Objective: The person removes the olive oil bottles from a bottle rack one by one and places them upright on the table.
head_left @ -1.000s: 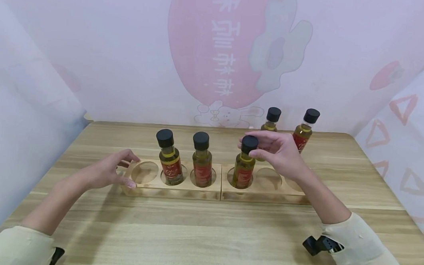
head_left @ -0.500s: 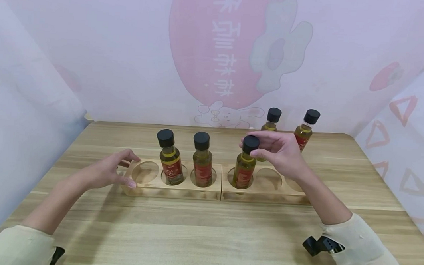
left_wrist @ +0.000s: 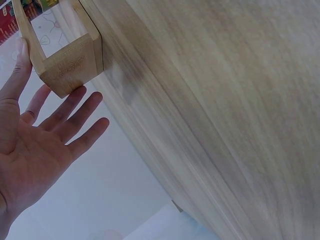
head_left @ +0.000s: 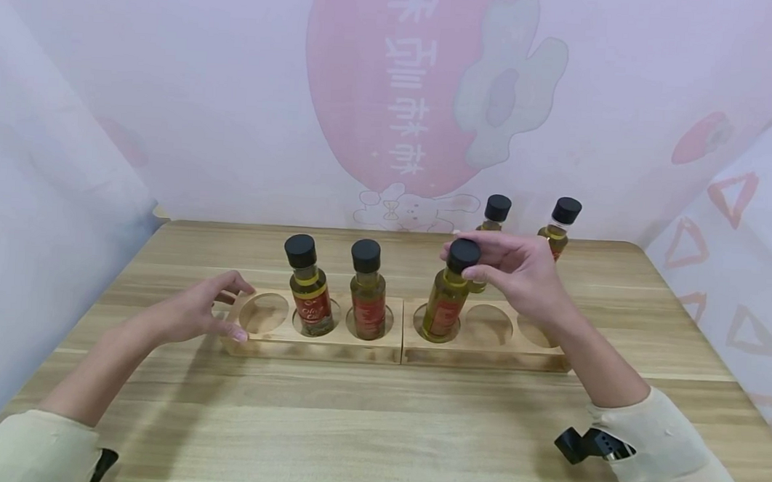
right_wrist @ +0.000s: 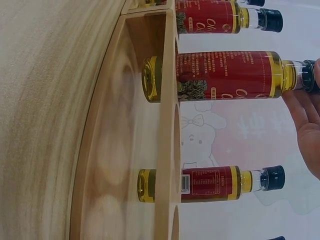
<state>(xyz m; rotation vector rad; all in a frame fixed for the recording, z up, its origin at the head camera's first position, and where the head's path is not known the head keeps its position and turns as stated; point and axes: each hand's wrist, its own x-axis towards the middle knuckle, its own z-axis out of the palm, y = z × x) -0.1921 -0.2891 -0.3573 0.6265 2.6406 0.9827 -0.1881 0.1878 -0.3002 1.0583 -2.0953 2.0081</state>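
Note:
In the head view, my right hand (head_left: pixel 522 271) holds an olive oil bottle (head_left: pixel 446 310) by its black cap. The bottle leans slightly right in the leftmost hole of the right wooden bottle rack (head_left: pixel 484 360). The right wrist view shows the bottle's base (right_wrist: pixel 151 80) raised off the rack's floor. My left hand (head_left: pixel 189 311) pinches the outer end of the left wooden bottle rack (head_left: pixel 315 351), thumb at the front and fingers behind. In the left wrist view, the thumb lies along the rack's edge and fingertips are by its end (left_wrist: pixel 72 67).
Two olive oil bottles, a left one (head_left: pixel 313 303) and a right one (head_left: pixel 369 305), stand in the left rack. Behind the right rack stand two more, one (head_left: pixel 494 221) partly hidden by my hand, the other (head_left: pixel 554 239) farther right. A printed curtain (head_left: pixel 235 117) rises behind the table (head_left: pixel 363 429).
My right hand has moved slightly right and up with the olive oil bottle, which now leans more to the right. My left hand has stayed at the rack's end.

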